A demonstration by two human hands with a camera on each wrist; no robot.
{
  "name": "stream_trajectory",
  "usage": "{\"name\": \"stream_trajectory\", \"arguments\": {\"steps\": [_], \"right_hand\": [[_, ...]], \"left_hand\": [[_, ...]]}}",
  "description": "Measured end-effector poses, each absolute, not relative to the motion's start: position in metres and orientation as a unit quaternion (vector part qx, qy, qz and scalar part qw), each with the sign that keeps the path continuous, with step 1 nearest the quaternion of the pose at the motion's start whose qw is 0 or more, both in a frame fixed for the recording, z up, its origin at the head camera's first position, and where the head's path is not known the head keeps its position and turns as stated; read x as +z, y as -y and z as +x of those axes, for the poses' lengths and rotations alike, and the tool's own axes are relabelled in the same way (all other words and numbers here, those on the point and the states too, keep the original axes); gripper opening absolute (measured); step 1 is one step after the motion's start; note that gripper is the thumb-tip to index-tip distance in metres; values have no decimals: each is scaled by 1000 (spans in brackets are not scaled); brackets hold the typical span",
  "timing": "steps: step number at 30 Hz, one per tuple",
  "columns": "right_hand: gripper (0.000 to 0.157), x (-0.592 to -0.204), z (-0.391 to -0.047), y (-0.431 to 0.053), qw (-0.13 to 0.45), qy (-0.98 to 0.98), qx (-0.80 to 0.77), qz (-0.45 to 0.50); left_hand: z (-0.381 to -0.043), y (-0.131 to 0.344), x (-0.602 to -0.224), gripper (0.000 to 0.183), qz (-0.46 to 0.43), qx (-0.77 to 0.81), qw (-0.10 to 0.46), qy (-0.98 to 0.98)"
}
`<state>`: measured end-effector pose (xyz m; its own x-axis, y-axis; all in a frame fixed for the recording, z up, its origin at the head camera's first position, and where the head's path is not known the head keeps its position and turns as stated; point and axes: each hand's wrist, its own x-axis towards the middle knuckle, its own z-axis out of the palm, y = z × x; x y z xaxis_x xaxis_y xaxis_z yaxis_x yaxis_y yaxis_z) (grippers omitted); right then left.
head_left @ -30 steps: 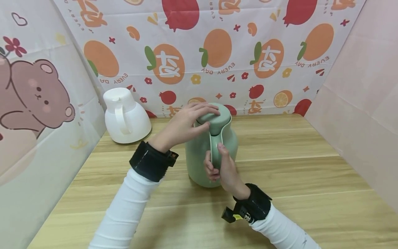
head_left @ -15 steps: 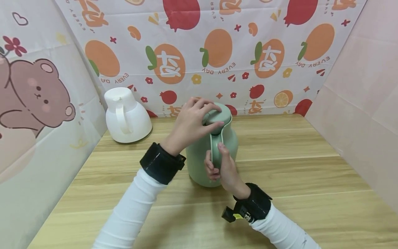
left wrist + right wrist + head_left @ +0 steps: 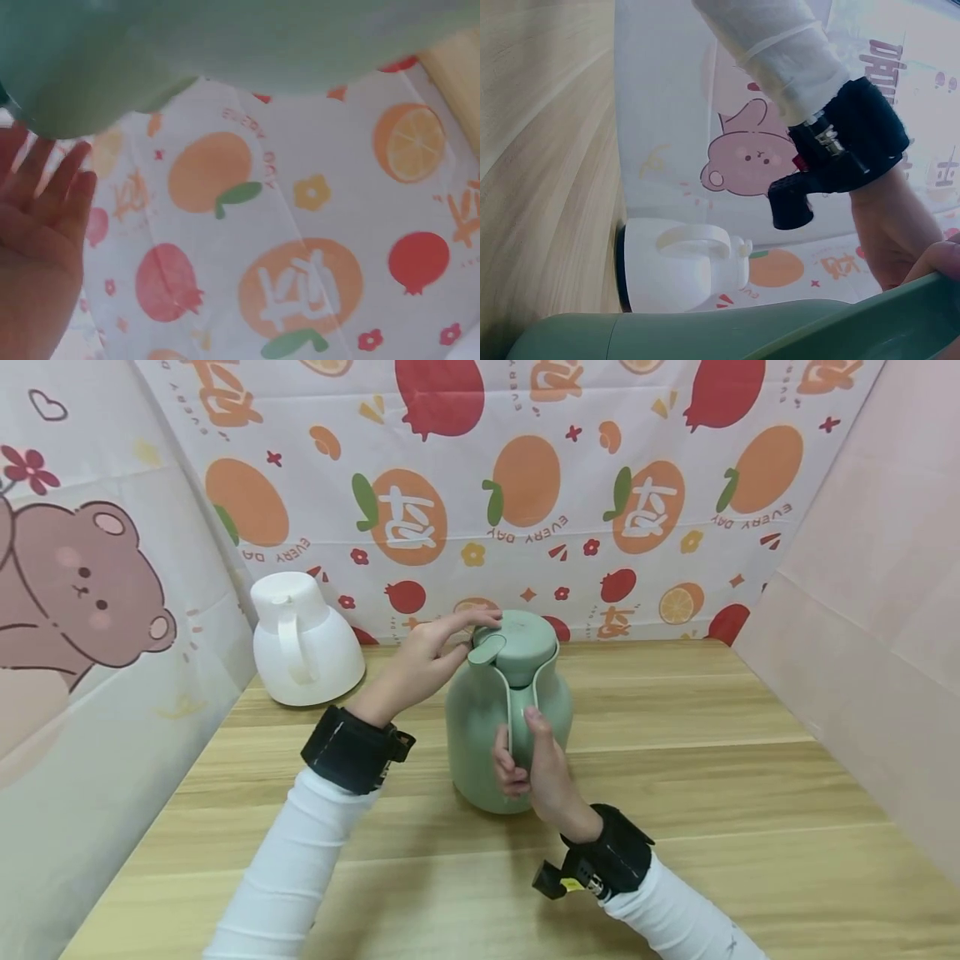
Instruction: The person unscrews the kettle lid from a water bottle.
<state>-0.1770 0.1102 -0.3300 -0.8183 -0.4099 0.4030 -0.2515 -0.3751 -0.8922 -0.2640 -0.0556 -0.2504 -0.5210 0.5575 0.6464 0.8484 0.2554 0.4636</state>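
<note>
A sage-green thermos jug stands upright on the table, its handle facing me. Its round lid sits in the neck, and the lid's flat tab points toward the front left. My right hand grips the handle, thumb along its top and fingers wrapped around from the left. At the lid's left side is my left hand, fingers loosely extended and fingertips right at the lid's edge. In the left wrist view, the fingers of that hand reach up to the green jug.
A white jug with a handle stands at the back left of the wooden table. Fruit-printed cloth hangs close behind, and more cloth walls stand on both sides, the left one with a bear print.
My left hand turned rightward over the lid, then drew back to its left side. The tab, covered by that hand before, now shows. My right hand keeps its grip on the handle.
</note>
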Motion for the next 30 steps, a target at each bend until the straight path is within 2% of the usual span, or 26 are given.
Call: {"name": "stream_trajectory", "arguments": {"steps": [7,16,23,27,30], "right_hand": [[53,-331,-176,-112,55,-558,-775,-291],[53,-331,-176,-114,58,-552,-778,-293],[53,-330,-176,-113,62,-558,-777,-286],[53,-329,-176,-112,63,-559,-776,-284],[53,-329,-175,-111,60,-558,-777,-284]], "left_hand": [[-266,59,-257,32,-477,-404,192,756],[-258,46,-255,27,-457,-367,271,764],[-248,33,-247,25,-438,-310,312,784],[-247,27,-238,30,-433,-247,315,808],[-248,22,-233,42,-435,-202,297,825]]}}
